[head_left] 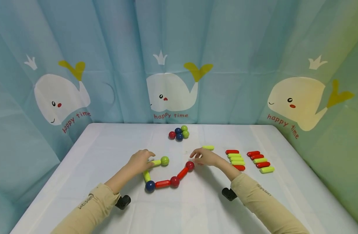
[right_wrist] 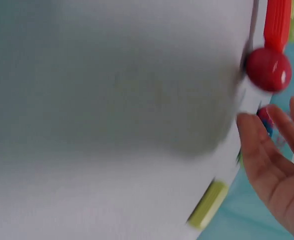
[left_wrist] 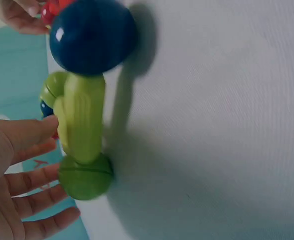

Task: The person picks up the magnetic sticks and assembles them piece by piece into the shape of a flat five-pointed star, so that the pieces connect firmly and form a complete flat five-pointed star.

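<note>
1. Ref: navy corner ball (head_left: 150,186), on the white table (head_left: 181,213) in front of you.
2. Running away from you beyond that ball: near lime rod (head_left: 146,175), green ball (left_wrist: 86,177) (behind your L hand in head view), far lime rod (head_left: 156,162), lime end ball (head_left: 165,160).
3. To R of navy corner ball: first red rod (head_left: 162,184), mid red ball (head_left: 175,181), 2nd red rod (head_left: 183,173) angling away, red end ball (head_left: 190,166).
4. Your L hand (head_left: 139,161) is beyond navy corner ball; fingers spread wide, thumb tip at far lime rod. Can't tell if they touch.
5. Your R hand (head_left: 207,156) is beyond & R of navy corner ball, just beside red end ball; fingers loosely bent, w/ gap to that ball in R wrist view.
6. Well beyond navy corner ball: ball cluster (head_left: 179,136), i.e. 1 red, 2 navy, 2 lime.
7. Well R of navy corner ball, farther back: single lime rod (head_left: 208,148), then inner rod row (head_left: 236,159) & outer rod row (head_left: 259,160), 5 rods ea., red/lime mix.
8. Behind it all: blue whale-print curtain (head_left: 237,39).
</note>
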The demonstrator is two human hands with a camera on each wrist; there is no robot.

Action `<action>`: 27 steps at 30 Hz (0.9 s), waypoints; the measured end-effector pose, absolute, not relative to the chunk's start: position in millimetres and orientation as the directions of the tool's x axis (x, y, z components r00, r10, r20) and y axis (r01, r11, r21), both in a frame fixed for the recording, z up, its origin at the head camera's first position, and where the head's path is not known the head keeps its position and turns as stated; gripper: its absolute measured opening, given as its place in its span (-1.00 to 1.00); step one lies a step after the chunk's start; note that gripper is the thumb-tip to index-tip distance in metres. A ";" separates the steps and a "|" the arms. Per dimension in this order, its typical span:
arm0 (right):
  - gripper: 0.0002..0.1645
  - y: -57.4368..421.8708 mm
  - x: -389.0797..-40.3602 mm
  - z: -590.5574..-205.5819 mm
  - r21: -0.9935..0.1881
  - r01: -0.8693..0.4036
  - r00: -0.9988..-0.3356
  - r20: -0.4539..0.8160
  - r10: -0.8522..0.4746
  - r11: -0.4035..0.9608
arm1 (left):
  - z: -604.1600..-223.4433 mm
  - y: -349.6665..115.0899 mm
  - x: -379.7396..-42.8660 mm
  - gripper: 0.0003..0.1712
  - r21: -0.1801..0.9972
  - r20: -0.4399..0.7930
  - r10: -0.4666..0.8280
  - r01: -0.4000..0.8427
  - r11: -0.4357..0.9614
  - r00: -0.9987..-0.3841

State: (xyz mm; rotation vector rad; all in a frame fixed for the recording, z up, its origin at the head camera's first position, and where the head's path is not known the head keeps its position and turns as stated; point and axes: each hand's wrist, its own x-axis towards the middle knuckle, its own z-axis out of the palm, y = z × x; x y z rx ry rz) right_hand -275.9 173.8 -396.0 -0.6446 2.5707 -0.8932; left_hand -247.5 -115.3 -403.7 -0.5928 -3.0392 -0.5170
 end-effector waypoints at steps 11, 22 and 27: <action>-0.73 203.4 -300.8 -399.7 -0.234 -0.393 -0.919 0.131 -0.372 0.889 | -408.1 -116.9 -253.8 -0.85 0.309 0.061 0.344 0.345 0.886 -0.937; -0.81 198.7 -316.7 -413.1 -0.181 -0.429 -0.903 0.094 -0.419 0.885 | -410.3 -110.3 -260.7 -0.84 0.298 0.093 0.297 0.311 0.902 -0.950; -0.74 173.3 -309.7 -406.9 -0.427 -0.362 -0.921 0.028 -0.388 0.829 | -412.0 -111.5 -262.6 -0.83 0.290 0.086 0.287 0.299 0.909 -0.954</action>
